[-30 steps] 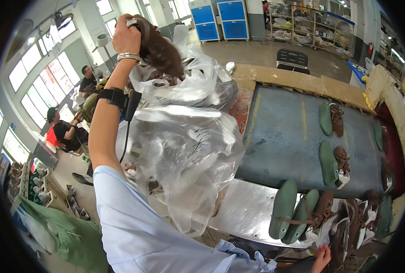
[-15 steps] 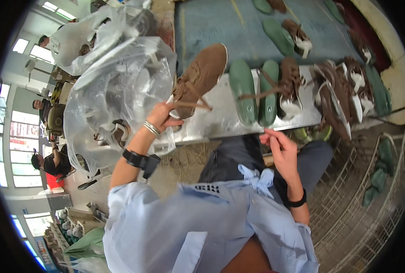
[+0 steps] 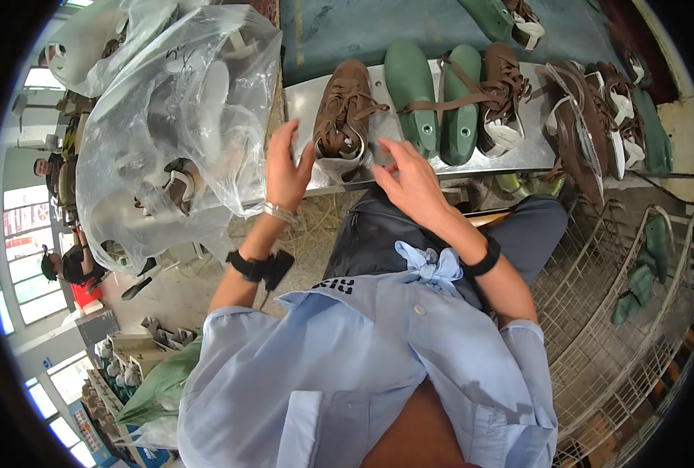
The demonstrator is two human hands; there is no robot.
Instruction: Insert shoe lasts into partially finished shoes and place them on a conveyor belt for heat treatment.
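Observation:
A brown lace-up shoe (image 3: 347,97) stands on the metal ledge (image 3: 304,105), heel toward me, its laces loose. My left hand (image 3: 288,173) hovers just left of its heel, thumb and fingers apart, holding nothing. On the other side, my right hand (image 3: 411,183) is empty too, its fingers bent but spread, close to the shoe's heel. Right of this shoe lie two green shoe lasts, a left one (image 3: 409,78) and a right one (image 3: 462,101). A brown lace runs across them from a second brown shoe (image 3: 503,86) beside them.
Clear plastic bags (image 3: 167,117) holding shoes bulge at the left. More brown shoes (image 3: 581,125) and a green last (image 3: 651,129) lie along the ledge's right end. Behind runs a blue-green belt (image 3: 362,27). Wire racks (image 3: 596,312) stand at lower right. Another person (image 3: 74,261) is far left.
The brown shoe has gone from my left hand onto the ledge, and that hand has let go. My right hand has moved left toward the shoe. The view has shifted a little.

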